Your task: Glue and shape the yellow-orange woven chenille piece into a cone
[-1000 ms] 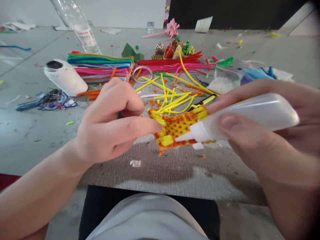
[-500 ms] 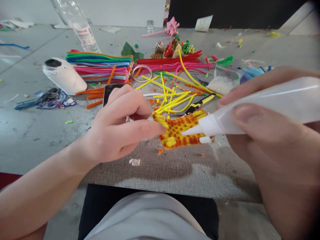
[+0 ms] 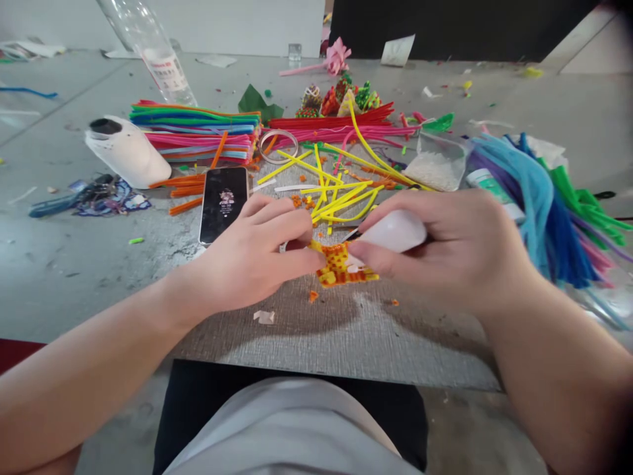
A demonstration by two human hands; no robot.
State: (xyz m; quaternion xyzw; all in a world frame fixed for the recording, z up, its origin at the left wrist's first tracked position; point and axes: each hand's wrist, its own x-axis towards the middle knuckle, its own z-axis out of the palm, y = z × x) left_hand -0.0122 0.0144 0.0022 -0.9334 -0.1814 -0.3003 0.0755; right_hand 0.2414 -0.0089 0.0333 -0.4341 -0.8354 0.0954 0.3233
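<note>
My left hand (image 3: 264,254) pinches the left end of a small woven piece (image 3: 335,262) of yellow and orange pipe cleaners, held just above the table. My right hand (image 3: 445,247) is wrapped round a translucent white glue bottle (image 3: 395,231), its base end pointing up and its nozzle end down over the right part of the weave. The fingers and the bottle hide that part, and I cannot tell whether the tip touches it. Just beyond the weave lie loose yellow pipe cleaners (image 3: 341,191). A phone (image 3: 223,204) with a lit screen lies beside my left hand.
Bundled coloured pipe cleaners (image 3: 198,125), a white bottle (image 3: 127,152) and a clear plastic bottle (image 3: 158,59) are at the back left. A roll of tape (image 3: 279,146) and a bag of white beads (image 3: 438,165) lie farther in. Blue and green pipe cleaners (image 3: 539,198) spread at right.
My right hand has moved left and away from me with the glue bottle, tipping it steeper over the weave. The phone and the blue pipe cleaners at right have come into fuller view.
</note>
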